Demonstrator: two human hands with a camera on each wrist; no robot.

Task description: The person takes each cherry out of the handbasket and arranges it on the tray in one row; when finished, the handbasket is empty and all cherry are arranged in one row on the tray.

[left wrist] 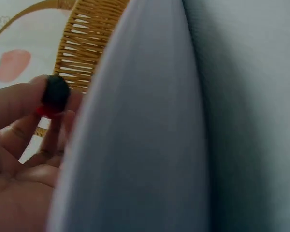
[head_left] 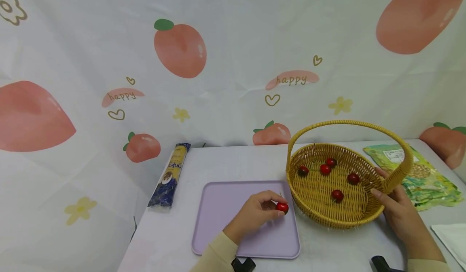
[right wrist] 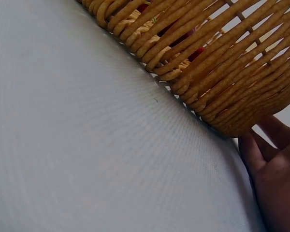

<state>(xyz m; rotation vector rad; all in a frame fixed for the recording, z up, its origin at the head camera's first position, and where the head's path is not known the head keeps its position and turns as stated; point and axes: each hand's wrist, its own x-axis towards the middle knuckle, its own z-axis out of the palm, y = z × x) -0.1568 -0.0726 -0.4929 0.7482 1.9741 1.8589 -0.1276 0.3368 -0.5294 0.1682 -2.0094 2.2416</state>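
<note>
Above the right part of a lilac tray (head_left: 225, 195), my left hand (head_left: 255, 213) pinches a red cherry (head_left: 282, 208) between thumb and fingers. The left wrist view shows the same cherry (left wrist: 55, 94) from its dark side. A yellow wicker basket (head_left: 309, 207) with a tall handle stands right of the tray. Several cherries lie spread inside, among them one cherry (head_left: 337, 195) near the front. At the basket's right side my right hand (head_left: 400, 211) grips the rim by the handle's foot, thumb on top. Its fingers (right wrist: 275, 130) show against the woven wall from below.
A blue and yellow pasta packet (head_left: 171, 175) lies at the table's left edge. Behind the right hand is a green packet (head_left: 426, 175). A white folded cloth or paper (head_left: 451, 237) lies at the right edge. A printed curtain (head_left: 233, 62) hangs behind the table.
</note>
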